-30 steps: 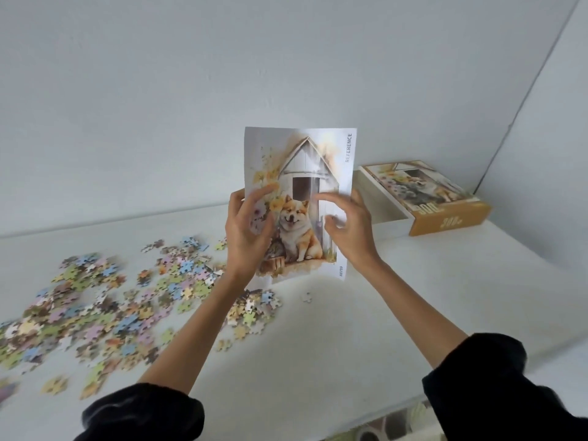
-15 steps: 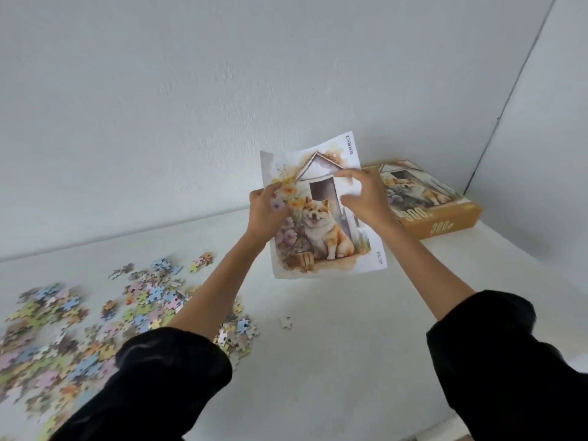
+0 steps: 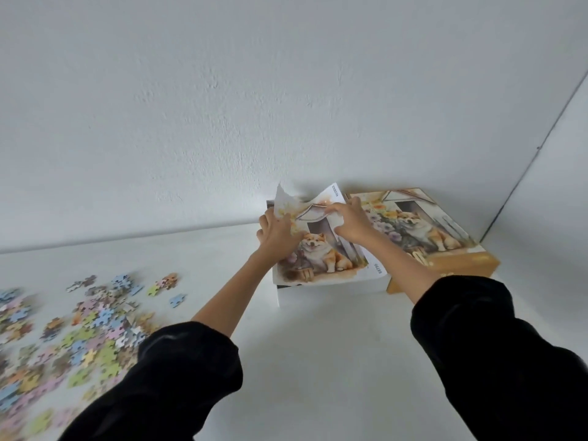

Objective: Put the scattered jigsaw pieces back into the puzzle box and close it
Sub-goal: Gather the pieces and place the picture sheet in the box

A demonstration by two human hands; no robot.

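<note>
A printed reference sheet (image 3: 321,259) with a dog and a doghouse lies over the open white box bottom (image 3: 318,296) at the back of the table. My left hand (image 3: 276,235) holds the sheet's left edge and my right hand (image 3: 350,222) holds its upper part, which curls up against the wall. The orange box lid (image 3: 445,249), showing the same dog picture, sits just right of the box bottom. Several pastel jigsaw pieces (image 3: 86,326) lie scattered at the left of the table.
The white table (image 3: 318,361) meets a white wall behind the box, and a second wall closes off the corner at the right. A few stray pieces (image 3: 176,299) lie between the main scatter and the box.
Both hands carried the sheet away from me and to the right, from upright in the air down onto the box bottom. The view shifted right, so the pieces now sit far left.
</note>
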